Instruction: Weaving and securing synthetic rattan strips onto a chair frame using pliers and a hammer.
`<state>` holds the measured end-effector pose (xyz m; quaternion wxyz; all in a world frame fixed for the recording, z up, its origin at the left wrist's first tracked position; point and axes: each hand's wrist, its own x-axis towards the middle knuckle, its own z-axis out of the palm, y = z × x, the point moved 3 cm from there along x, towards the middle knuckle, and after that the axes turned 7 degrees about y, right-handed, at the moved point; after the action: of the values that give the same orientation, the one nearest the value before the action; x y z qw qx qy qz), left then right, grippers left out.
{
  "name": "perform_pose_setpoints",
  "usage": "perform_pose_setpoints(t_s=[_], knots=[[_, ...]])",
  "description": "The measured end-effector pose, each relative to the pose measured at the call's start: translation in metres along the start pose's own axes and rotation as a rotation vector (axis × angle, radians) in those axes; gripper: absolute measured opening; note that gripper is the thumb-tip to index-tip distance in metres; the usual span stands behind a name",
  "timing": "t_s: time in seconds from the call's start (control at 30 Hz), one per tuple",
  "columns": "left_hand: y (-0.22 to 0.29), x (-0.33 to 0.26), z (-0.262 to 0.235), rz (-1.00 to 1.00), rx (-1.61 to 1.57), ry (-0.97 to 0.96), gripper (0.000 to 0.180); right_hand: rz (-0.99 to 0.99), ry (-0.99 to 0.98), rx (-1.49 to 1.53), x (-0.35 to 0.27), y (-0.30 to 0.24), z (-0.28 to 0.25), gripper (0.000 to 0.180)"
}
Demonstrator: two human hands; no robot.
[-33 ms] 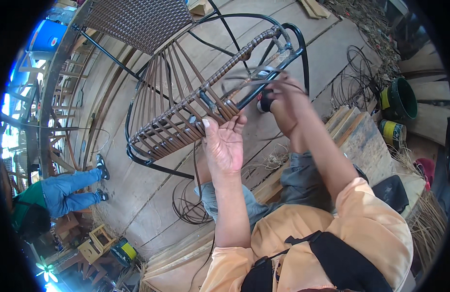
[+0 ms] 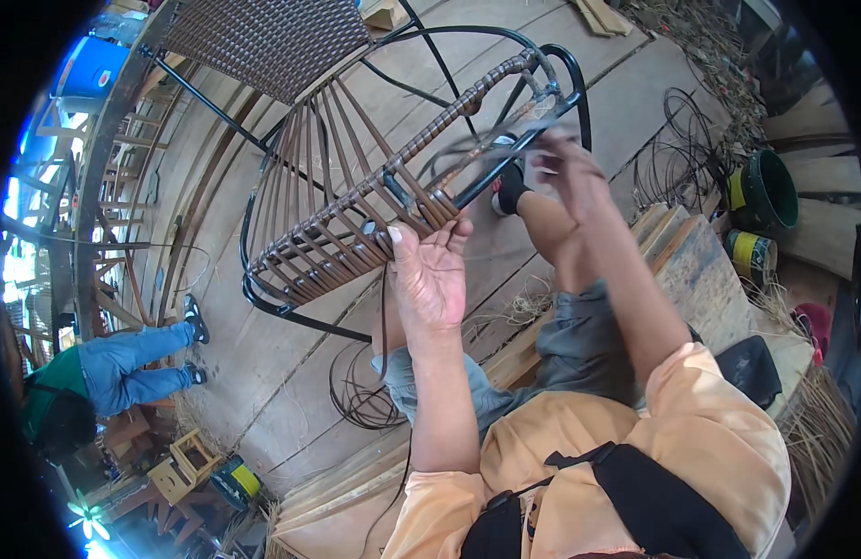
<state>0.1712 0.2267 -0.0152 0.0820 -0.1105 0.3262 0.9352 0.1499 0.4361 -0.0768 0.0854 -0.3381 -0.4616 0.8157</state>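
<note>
A chair with a black metal frame (image 2: 491, 182) is tilted before me, part of its edge wrapped and woven with brown strands (image 2: 337, 265). My left hand (image 2: 432, 279) is closed on the wrapped strands at the near edge, palm up. The thumb presses on one side while the fingertips curl round the end of the wrapping. To the right, beside the bare metal bar, my right hand (image 2: 575, 177) is smeared by motion. A blurred loop of strand (image 2: 458, 154) runs between the bar and that hand; the fingers' grip on it is unclear.
A woven brown panel (image 2: 263, 42) stands at the far side. Coils of dark strand lie on the floor, one near my left knee (image 2: 356, 396), another at right (image 2: 677, 154). Stacked boards (image 2: 700, 270) and a green bucket (image 2: 766, 191) are at right. Another person (image 2: 123, 368) is at left.
My right hand has shifted slightly up and right, and the blurred strand loop has changed shape. My left hand stays in place on the wrapped strands.
</note>
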Motion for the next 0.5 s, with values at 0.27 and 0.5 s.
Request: perform_pose_setpoints(t_s=[0.27,0.5], knots=[[-0.009,0.01,-0.003,0.108,0.02,-0.062,0.055,-0.126,-0.54,-0.906,-0.078,0.002,0.006,0.026],[-0.01,0.008,0.009,0.12,0.032,-0.088,0.059,-0.636,-0.52,-0.625,-0.103,-0.057,0.058,0.018]])
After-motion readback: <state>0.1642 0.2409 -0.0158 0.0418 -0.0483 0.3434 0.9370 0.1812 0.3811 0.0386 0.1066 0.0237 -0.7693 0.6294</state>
